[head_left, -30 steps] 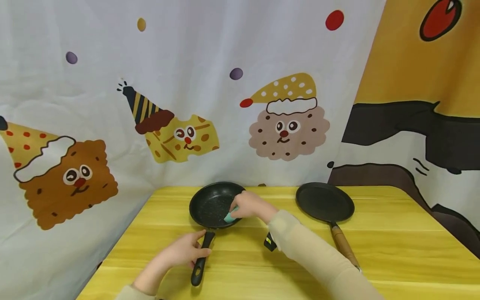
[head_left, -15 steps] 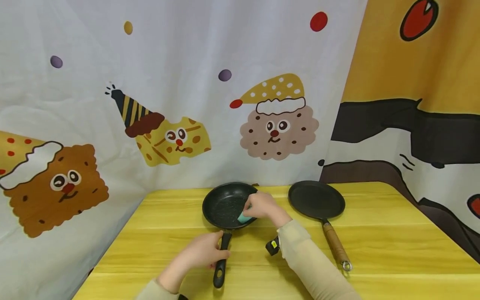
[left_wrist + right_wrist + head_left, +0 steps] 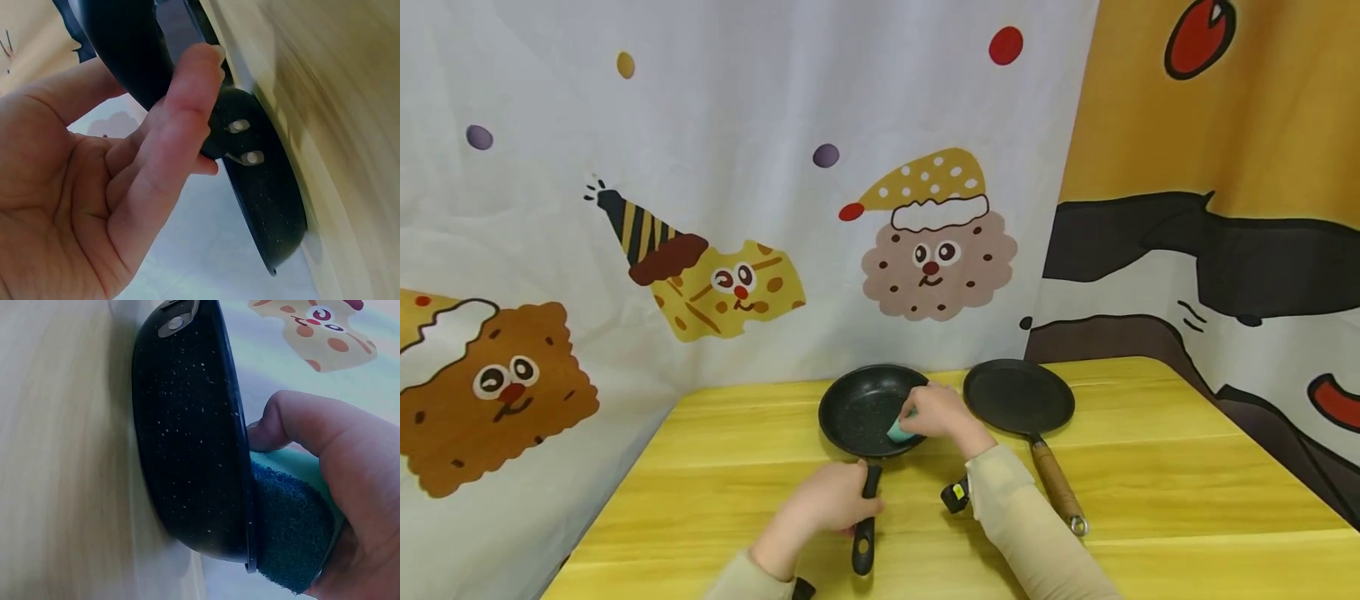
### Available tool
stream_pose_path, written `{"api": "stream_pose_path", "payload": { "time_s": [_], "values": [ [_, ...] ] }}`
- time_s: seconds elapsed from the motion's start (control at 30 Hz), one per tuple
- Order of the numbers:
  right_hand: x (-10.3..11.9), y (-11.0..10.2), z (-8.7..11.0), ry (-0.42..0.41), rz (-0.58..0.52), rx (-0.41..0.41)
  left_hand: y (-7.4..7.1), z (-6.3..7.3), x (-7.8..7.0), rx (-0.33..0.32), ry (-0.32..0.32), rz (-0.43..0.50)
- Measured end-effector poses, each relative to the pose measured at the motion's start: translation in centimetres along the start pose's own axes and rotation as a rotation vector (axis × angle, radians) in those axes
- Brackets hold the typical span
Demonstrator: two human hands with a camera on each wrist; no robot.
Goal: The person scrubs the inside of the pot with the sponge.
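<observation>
A deep black frying pan (image 3: 859, 412) lies at the back of the table, its handle (image 3: 864, 546) toward me. My left hand (image 3: 829, 498) holds that handle; in the left wrist view its fingers (image 3: 181, 125) curl round it. A green sponge (image 3: 897, 432) is pinched in my right hand (image 3: 938, 411) at the pan's right inner side. Up close in the right wrist view, the sponge shows a dark green scouring pad (image 3: 290, 525) at the rim of the speckled pan wall (image 3: 187, 437). The sponge's contact with the pan's inside is hidden there.
A flat black pan (image 3: 1018, 396) with a wooden handle (image 3: 1057, 482) lies right of the frying pan, close to my right forearm. The yellow wood-grain table (image 3: 700, 467) ends at a cartoon-printed curtain (image 3: 760, 192). A black device (image 3: 956, 495) sits at my right wrist.
The frying pan has shifted right, closer to the flat pan, with both hands moving along. The sponge stays at its right inner side. The head view has turned right.
</observation>
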State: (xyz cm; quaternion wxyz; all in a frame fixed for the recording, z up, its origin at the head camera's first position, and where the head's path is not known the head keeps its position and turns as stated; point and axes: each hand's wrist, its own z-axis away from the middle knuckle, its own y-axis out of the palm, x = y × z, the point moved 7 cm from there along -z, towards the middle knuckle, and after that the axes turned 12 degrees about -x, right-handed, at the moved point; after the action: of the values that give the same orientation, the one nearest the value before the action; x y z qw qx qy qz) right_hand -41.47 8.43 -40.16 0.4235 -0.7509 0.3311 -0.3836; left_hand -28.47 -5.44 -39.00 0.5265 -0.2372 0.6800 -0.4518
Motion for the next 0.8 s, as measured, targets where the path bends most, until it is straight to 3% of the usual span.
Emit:
{"api": "stream_pose_path", "payload": {
  "time_s": [0.23, 0.43, 0.8],
  "values": [
    [-0.1, 0.3, 0.2, -0.04, -0.008, -0.018, 0.9, 0.0, -0.7, 0.009, 0.033, -0.025],
    [-0.3, 0.4, -0.2, -0.03, 0.029, -0.041, 1.1, -0.1, -0.9, 0.056, 0.025, 0.049],
    [-0.6, 1.8, -0.5, -0.073, 0.087, -0.085, 1.6, -0.4, -0.2, 0.074, 0.008, 0.145]
  ]
}}
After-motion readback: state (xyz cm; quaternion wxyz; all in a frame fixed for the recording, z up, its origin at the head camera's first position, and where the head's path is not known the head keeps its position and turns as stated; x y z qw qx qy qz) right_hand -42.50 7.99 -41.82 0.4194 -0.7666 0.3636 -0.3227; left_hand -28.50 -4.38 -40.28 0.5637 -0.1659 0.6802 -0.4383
